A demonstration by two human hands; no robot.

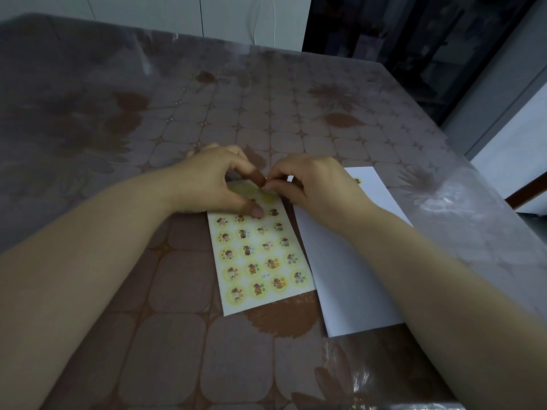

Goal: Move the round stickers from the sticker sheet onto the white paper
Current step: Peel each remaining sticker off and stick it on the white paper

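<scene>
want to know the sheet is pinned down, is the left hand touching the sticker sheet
Touching. The head view shows the left hand with its thumb pressed on the sticker sheet near its top.

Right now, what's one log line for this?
left hand: holds sheet | right hand: fingers pinch at sheet top | paper: one sticker on it
</scene>
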